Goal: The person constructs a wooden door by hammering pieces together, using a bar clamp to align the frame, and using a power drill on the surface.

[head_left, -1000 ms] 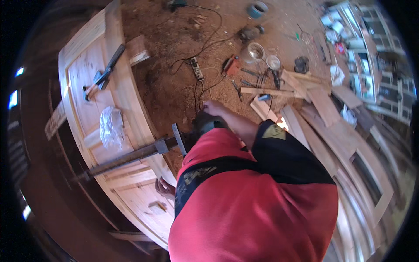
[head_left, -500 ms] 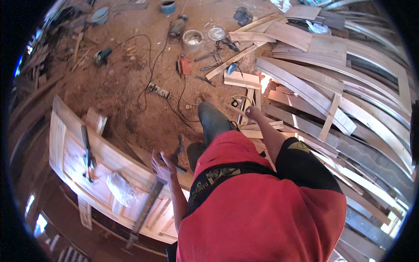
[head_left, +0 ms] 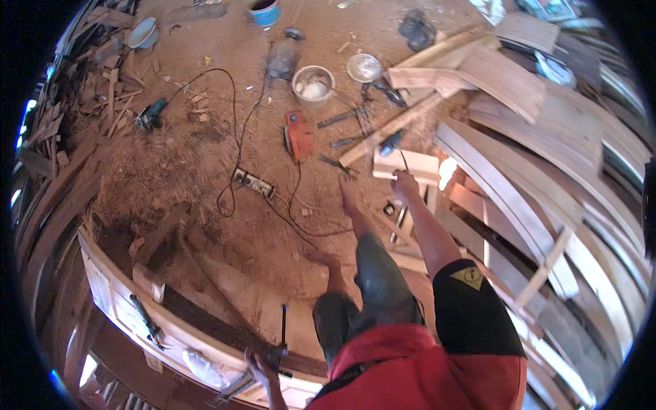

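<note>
My left hand [head_left: 262, 372] is at the edge of a long wooden panel [head_left: 184, 335], fingers apart, beside a clamp [head_left: 283, 335] with a dark upright bar. A second dark clamp [head_left: 146, 321] and a clear plastic bag [head_left: 203, 367] lie on the panel. My right hand [head_left: 405, 186] reaches forward on the right, fingers curled closed, at the near side of a short pale board [head_left: 410, 166]. A thin dark cord runs from a small blue tool [head_left: 391, 143] toward this hand; whether the fingers hold it cannot be made out.
An orange power tool [head_left: 298, 137], a power strip [head_left: 253, 182] and loose cords lie on the dusty floor ahead. Beyond are a grinder [head_left: 283, 61], a bucket [head_left: 313, 85] and a white bowl [head_left: 364, 67]. Stacked curved boards [head_left: 512, 184] fill the right; a green power tool [head_left: 151, 114] lies left.
My body has bent and the view has shifted forward. The right hand has moved up to the pale board near the blue tool. The left hand stays by the panel, now at its edge.
</note>
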Demonstrator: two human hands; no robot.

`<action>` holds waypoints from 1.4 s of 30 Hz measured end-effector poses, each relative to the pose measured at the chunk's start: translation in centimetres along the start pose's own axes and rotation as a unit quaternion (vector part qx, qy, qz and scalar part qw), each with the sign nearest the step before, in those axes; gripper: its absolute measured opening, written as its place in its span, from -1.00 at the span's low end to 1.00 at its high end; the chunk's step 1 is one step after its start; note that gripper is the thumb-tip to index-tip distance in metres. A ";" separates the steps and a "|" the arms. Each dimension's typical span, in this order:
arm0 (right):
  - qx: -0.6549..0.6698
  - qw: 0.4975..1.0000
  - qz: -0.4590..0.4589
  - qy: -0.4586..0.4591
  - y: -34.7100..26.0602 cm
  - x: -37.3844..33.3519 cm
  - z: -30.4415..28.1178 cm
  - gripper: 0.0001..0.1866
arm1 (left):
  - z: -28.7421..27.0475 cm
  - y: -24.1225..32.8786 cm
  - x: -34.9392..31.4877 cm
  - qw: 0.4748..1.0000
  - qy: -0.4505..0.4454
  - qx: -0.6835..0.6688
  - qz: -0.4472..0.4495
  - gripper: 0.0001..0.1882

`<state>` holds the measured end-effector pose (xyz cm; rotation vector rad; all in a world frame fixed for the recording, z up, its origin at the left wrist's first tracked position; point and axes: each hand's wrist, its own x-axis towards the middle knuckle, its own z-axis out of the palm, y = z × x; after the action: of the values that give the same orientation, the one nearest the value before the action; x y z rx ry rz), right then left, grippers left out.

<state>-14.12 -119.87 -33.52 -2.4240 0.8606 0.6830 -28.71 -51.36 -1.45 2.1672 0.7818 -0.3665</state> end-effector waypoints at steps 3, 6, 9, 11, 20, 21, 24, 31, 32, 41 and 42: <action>-0.062 0.994 0.085 -0.022 0.3 8.7 1.6 -0.54 | 1.7 2.7 -0.7 0.998 0.049 0.035 -0.031 -0.42; -0.137 0.984 0.088 -0.071 1.9 16.9 4.0 -0.37 | 3.9 3.1 0.6 0.991 0.106 -0.016 -0.073 -0.45; -0.174 0.980 0.061 -0.077 2.3 22.3 7.3 -0.36 | 5.0 3.2 0.2 0.989 0.116 0.038 -0.086 -0.46; -0.255 0.964 0.037 -0.068 3.2 25.3 9.5 -0.36 | 5.4 3.1 0.0 0.987 0.115 0.066 -0.086 -0.47; -0.323 0.940 -0.059 -0.093 9.6 19.2 5.4 -0.45 | 3.2 3.3 0.2 0.983 0.125 0.081 -0.111 -0.47; -0.304 0.944 -0.038 -0.117 9.1 17.7 3.6 -0.46 | 6.3 4.9 0.1 0.984 0.143 0.037 -0.105 -0.48; -0.197 0.973 -0.067 -0.103 9.7 9.6 1.6 -0.41 | 4.3 5.8 -0.4 0.982 0.128 0.119 -0.066 -0.50; 0.118 0.992 -0.036 0.019 6.5 -12.6 -9.6 -0.45 | 4.3 7.9 -2.0 0.943 0.140 0.288 -0.088 -0.45; 0.111 0.991 -0.066 0.044 6.8 -15.4 -10.5 -0.50 | 3.9 5.8 -1.6 0.955 0.140 0.248 -0.083 -0.44; 0.311 0.948 -0.056 -0.014 -10.6 -45.0 -19.7 -0.55 | 2.9 6.8 -3.4 0.932 0.289 0.078 0.206 -0.30; 0.319 0.944 -0.086 0.009 -12.2 -48.0 -20.0 -0.50 | 2.1 8.3 -4.2 0.931 0.260 0.058 0.249 -0.33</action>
<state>-32.61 -101.99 13.29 -1.8852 0.7232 0.2548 -26.58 -58.83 4.10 2.5094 0.4528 0.4509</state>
